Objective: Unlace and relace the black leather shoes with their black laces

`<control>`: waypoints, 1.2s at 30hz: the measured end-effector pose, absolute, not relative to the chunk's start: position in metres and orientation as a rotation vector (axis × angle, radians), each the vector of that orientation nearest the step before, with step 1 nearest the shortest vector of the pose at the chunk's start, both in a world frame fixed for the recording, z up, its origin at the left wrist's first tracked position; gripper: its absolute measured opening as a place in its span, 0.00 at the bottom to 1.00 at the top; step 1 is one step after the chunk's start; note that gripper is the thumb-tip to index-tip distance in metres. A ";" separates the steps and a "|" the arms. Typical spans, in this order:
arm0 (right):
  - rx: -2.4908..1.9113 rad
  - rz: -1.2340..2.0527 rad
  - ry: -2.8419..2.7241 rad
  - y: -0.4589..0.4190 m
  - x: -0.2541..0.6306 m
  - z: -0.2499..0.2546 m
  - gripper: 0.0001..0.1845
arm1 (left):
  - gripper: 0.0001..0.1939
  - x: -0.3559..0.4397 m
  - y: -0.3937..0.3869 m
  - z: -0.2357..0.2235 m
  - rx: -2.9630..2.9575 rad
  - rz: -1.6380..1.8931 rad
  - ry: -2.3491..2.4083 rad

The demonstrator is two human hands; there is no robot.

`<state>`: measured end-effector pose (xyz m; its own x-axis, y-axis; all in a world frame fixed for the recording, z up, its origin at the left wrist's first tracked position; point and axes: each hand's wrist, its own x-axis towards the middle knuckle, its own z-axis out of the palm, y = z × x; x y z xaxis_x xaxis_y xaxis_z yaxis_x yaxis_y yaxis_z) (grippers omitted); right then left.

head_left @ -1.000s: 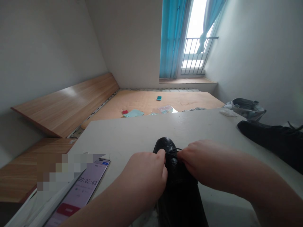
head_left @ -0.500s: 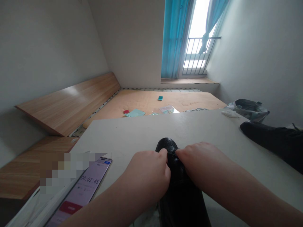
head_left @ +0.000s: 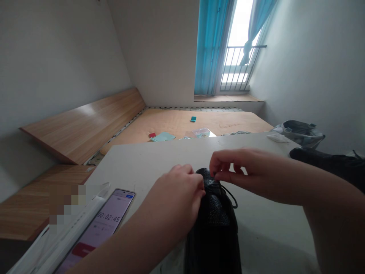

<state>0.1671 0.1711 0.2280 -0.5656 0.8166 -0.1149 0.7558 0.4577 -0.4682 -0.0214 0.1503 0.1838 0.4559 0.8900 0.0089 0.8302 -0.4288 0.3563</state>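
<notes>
here we go: a black pebbled-leather lace-up shoe (head_left: pixel 212 213) sits dead ahead at twelve o'clock, toe pointing away, on the pale grey surface (head_left: pixel 159 160). the left hand (head_left: pixel 176 194) is curled closed on its top, fingers (head_left: pixel 185 169) pressed in by the eyelets. the right hand (head_left: pixel 242 167) hovers just above at one o'clock, thumb and fingers pinched (any lace in there? can't tell). a thin black lace (head_left: pixel 230 196) loops off the shoe's right side. at seven o'clock, a smartphone (head_left: pixel 114 213) shows a timer; at two o'clock lies a second black shoe (head_left: pixel 322 160).
</notes>
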 end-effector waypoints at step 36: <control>-1.139 0.865 -2.350 0.197 0.154 0.195 0.14 | 0.05 -0.038 0.157 0.206 2.069 1.164 1.190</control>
